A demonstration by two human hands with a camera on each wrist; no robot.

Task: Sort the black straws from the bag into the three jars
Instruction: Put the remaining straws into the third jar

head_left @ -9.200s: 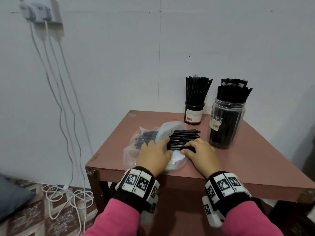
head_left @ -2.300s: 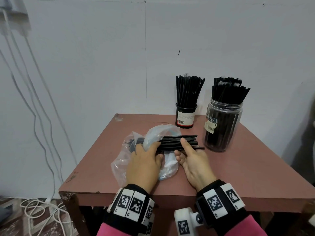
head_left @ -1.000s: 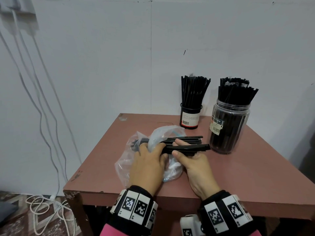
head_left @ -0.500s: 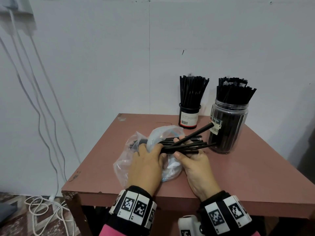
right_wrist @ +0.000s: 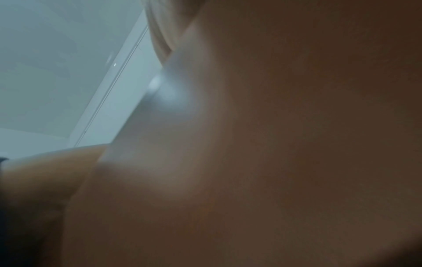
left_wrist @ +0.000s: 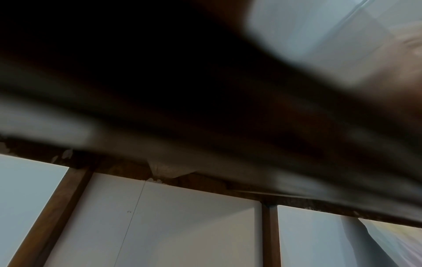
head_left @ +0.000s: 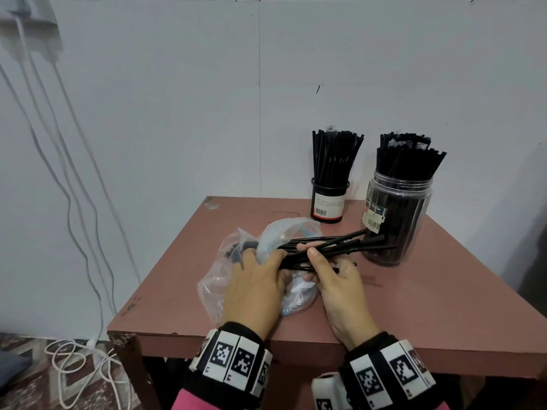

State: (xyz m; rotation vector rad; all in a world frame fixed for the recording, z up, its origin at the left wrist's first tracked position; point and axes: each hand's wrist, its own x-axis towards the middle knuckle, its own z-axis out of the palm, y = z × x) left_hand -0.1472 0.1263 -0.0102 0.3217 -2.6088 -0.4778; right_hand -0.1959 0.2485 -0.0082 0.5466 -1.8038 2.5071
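On the reddish table lies a clear plastic bag with black straws sticking out of its mouth to the right. My left hand lies on the bag, fingers curled over the plastic and the straws inside. My right hand pinches a bunch of black straws, thumb on top and fingers beneath. Their free ends fan out in front of the large clear jar. A small black jar stands at the back. Both jars hold upright straws. Both wrist views are blurred and show no fingers.
More straw tops show behind the clear jar; what holds them is hidden. The table stands against a white wall. White cables hang down the wall and coil on the patterned floor at the left.
My right hand has closed on several straws and drawn them rightward out of the bag; their ends now fan up towards the clear jar. My left hand has stayed on the bag.
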